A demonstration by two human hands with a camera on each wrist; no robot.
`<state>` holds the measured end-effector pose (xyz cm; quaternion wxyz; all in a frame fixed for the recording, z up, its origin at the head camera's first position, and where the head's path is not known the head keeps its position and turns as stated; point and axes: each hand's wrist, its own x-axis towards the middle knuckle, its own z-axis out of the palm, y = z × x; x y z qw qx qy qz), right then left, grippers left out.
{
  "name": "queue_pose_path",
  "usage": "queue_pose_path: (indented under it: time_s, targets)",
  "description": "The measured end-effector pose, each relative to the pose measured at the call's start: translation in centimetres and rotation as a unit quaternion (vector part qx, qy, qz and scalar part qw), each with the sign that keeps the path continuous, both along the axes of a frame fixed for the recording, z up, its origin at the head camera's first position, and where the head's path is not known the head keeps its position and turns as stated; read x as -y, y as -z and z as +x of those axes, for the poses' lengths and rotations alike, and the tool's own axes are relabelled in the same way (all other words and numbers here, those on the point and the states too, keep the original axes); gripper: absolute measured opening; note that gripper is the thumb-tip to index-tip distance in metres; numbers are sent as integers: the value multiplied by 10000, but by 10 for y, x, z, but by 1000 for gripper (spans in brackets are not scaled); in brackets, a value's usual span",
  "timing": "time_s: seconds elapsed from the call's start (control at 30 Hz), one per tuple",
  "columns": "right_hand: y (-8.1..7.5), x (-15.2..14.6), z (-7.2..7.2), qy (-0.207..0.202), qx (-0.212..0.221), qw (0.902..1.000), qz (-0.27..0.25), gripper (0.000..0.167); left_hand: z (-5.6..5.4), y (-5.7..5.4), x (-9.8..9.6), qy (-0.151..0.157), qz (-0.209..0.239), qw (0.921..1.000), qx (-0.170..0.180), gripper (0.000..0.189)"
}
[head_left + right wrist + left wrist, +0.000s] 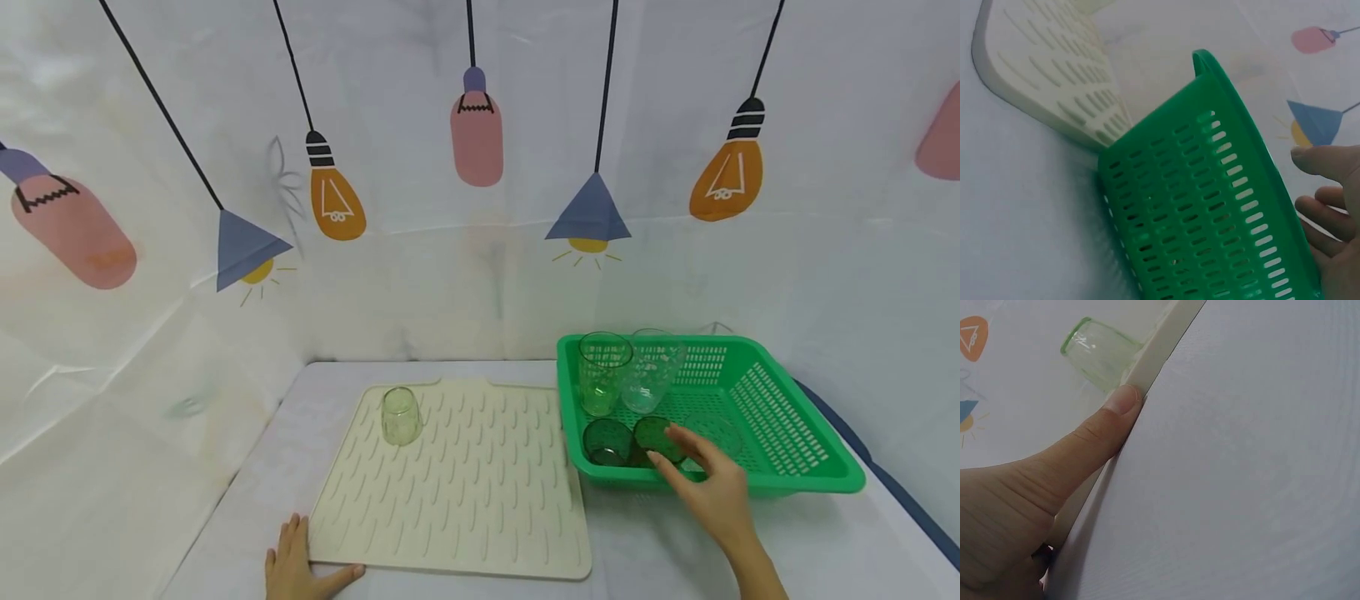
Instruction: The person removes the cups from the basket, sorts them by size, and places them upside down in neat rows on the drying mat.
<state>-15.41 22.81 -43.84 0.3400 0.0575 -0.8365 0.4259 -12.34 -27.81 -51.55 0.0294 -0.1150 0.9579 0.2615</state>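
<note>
My right hand (pixel 711 487) reaches over the front rim of a green plastic basket (pixel 795 482), thumb and fingers parted around a short olive-green glass (pixel 658 437). Whether the fingertips touch that glass I cannot tell; in the right wrist view the basket wall hides it. Beside it sits a dark short glass (pixel 606 448). At the front left corner of a cream ribbed drying mat (pixel 457 500), my left hand (pixel 298 571) rests with its fingers spread. In the left wrist view its thumb (pixel 1124 400) lies against the mat's edge. A pale green glass (pixel 401 423) stands on the mat's far left.
A tall green glass (pixel 598 385) and a tall clear glass (pixel 649 385) lean at the basket's back left. A clear glass piece (pixel 718 429) lies behind my right hand. The basket adjoins the mat's right side. A white sheet with printed lamps (pixel 588 212) hangs behind the table.
</note>
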Motion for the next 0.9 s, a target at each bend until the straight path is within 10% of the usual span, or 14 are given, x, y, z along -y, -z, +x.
queue_pose_path:
  time_s: [0.23, 0.57, 0.9]
  targets:
    - [-11, -12, -5, 177, 704, 9941, 809, 55, 1, -1, -2, -6, -22, 10000, 0, 128]
    - [-22, -23, -21, -120, 2319, 9559, 1801, 87, 0, 2, 0, -22, -34, 10000, 25, 128]
    - [-22, -29, -35, -382, 2874, 9366, 1968, 96, -1, 4, 0, -38, -57, 10000, -7, 128]
